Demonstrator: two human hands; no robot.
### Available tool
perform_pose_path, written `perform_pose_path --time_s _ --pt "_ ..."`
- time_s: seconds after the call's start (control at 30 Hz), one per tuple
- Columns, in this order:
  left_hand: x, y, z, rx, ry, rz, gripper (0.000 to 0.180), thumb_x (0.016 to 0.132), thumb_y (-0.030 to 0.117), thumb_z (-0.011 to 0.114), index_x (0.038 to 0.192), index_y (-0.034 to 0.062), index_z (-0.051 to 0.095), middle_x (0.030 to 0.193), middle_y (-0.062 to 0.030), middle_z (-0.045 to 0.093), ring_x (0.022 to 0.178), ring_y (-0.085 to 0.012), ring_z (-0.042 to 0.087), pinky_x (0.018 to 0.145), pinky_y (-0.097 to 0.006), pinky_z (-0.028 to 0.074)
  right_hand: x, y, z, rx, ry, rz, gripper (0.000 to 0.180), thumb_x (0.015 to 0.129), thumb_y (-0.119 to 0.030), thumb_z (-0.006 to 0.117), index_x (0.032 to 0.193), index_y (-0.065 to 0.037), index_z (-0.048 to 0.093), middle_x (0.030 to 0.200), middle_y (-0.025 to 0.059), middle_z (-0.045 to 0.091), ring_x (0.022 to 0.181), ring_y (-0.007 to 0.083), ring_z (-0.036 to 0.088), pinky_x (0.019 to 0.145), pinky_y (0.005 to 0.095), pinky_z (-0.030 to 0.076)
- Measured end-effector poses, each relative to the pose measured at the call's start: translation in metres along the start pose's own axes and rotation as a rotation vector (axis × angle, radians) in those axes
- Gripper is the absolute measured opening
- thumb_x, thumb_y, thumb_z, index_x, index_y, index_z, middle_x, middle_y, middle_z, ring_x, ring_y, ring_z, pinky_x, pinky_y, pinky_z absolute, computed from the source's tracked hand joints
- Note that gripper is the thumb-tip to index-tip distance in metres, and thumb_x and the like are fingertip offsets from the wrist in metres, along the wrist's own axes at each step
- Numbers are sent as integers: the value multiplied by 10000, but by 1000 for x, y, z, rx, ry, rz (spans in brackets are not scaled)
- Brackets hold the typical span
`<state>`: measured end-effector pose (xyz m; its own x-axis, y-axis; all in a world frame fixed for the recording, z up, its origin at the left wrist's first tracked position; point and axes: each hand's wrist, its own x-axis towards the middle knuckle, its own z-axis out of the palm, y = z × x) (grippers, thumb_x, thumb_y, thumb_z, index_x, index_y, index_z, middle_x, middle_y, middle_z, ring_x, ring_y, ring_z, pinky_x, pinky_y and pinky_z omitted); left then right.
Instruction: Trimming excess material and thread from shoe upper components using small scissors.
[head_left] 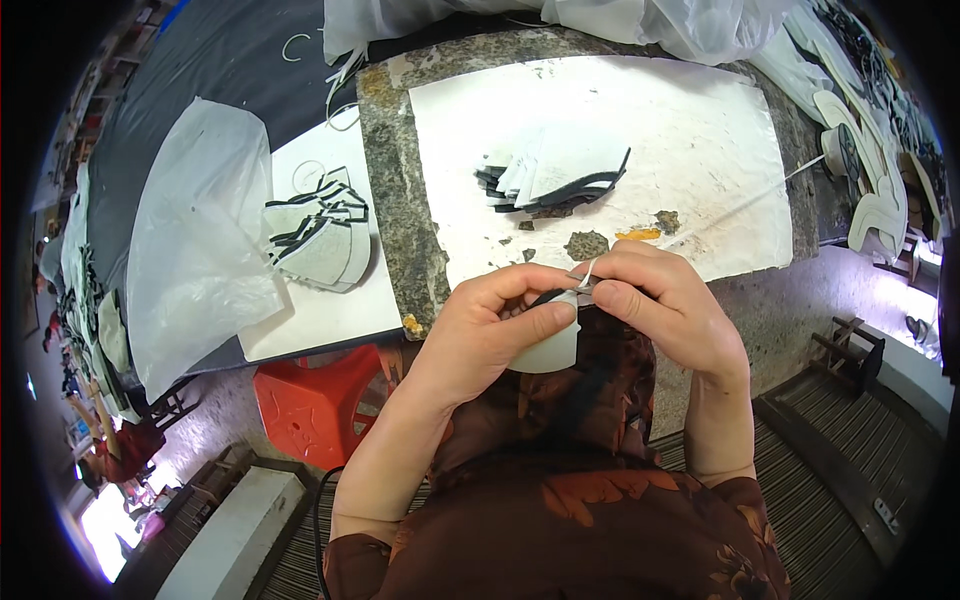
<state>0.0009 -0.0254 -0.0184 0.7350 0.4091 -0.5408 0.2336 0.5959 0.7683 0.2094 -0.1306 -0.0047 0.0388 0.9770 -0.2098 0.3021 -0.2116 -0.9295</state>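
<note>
My left hand (515, 325) is closed on a pale, curved fabric piece (548, 355) with a dark edge, held in front of the table's near edge. Close against it, my right hand (665, 300) is closed too, thumb and fingers pinched together at the top of the piece. A narrow white strip (589, 270) stands up between the two hands. Something small and grey shows by the right fingertips, too little to name. Beyond my hands a stack of similar pale pieces with black edging (560, 172) lies on the white sheet (700, 130).
More black-edged pieces (335, 245) lie to the left beside a clear plastic bag (195, 240). A red stool (300, 410) stands below the table. At the right are a round spool-like object (840, 150) and pale cut shapes (880, 215). Another person (125, 450) is far left.
</note>
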Motion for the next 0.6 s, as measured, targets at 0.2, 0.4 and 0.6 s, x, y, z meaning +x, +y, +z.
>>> perform_pose_path --time_s 0.2,0.4,0.6 --pt "2 -6 -4 46 2 17 262 954 64 777 1209 20 736 968 38 703 841 -25 595 723 -183 469 1 -5 3 66 -11 138 224 1007 -216 683 1036 -3 745 927 102 702 880 218 649 797 337 512" --pt "-1 -1 -12 18 -13 -39 245 989 79 716 1224 14 730 1000 27 713 894 -38 620 806 -197 490 5 0 9 106 23 135 221 1014 -210 674 1031 -1 745 930 95 711 863 204 652 795 324 511" --pt "2 3 -17 -21 -33 -53 242 997 72 693 1225 0 725 1029 8 726 930 -49 634 834 -209 497 5 5 10 202 26 181 264 1044 -230 644 1036 12 748 924 78 713 898 164 641 821 306 509"
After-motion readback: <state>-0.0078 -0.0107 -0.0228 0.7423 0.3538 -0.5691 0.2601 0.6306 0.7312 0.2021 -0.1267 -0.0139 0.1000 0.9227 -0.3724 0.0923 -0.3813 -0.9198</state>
